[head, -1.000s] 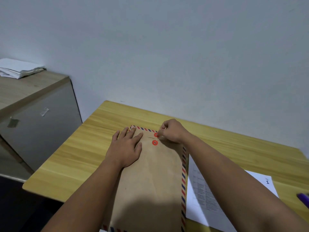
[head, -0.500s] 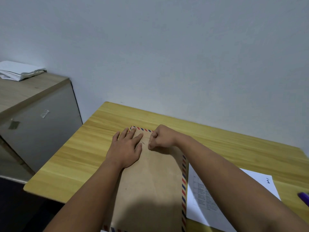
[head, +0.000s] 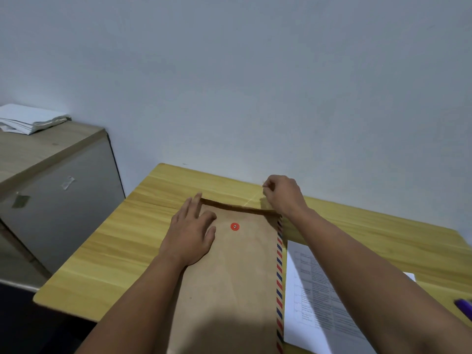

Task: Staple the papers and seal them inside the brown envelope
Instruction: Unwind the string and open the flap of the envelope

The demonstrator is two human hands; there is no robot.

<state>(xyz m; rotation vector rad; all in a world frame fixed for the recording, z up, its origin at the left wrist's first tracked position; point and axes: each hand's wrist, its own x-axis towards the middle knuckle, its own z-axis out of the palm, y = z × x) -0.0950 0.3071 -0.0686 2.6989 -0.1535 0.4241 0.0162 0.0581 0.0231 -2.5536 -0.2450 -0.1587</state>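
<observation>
The wooden surface (head: pixel 102 251) stands against a plain grey wall (head: pixel 255 72); a grey cabinet (head: pixel 51 200) is on its left. The brown envelope (head: pixel 229 277) lies flat on it, papers (head: pixel 311 290) just beside. The left hand (head: pixel 191 233) presses the envelope, fingers spread. The right hand (head: pixel 283 195) pinches a thin string (head: pixel 251 201).

Flat brown paper envelope (head: pixel 229 282) w/ red-blue striped edge lies lengthwise on the surface, under the left hand (head: pixel 190 232), which presses flat on its upper left part. Flap end looks lifted open, just below the right hand (head: pixel 282 194). Round red button clasp (head: pixel 234 226) sits just right of left hand. White printed paper sheets (head: pixel 314 300) lie flat beside envelope's striped edge, partly under right forearm.
</observation>
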